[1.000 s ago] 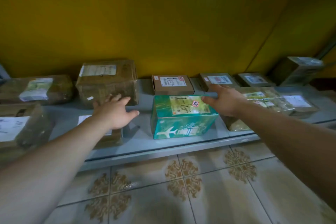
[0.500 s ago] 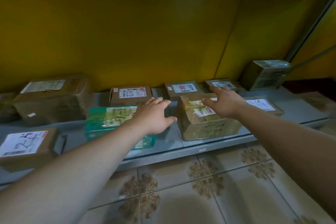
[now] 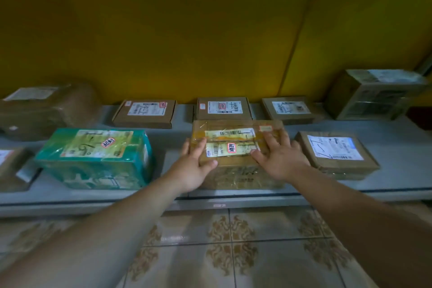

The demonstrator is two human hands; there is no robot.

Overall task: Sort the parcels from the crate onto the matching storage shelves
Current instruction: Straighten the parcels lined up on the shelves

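taped box (image 3: 233, 140) is seen on the low shelf (image 3: 397, 182), at the front edge, near the middle of the row. clear tape and two white labels are noted on its top.

left hand (image 3: 191, 168) is laid against the box's left top corner, fingers straight and close together, thumb spread across the top near the front edge. nothing is gripped. right hand (image 3: 280, 159) is pressed flat on the right part of the top, fingers spread wide and straight. both forearms are stretched forward over the tiled floor (image 3: 233, 252).

green box (image 3: 93, 159) is set to the left on the same shelf, apart from the taped box. a brown box (image 3: 336, 154) with a white label is placed just beside it on the right. three flat boxes (image 3: 223, 109) are lined up behind, by the yellow wall (image 3: 187, 30). a wrapped parcel (image 3: 46, 110) is seen far left, a tall carton (image 3: 374, 93) far right.
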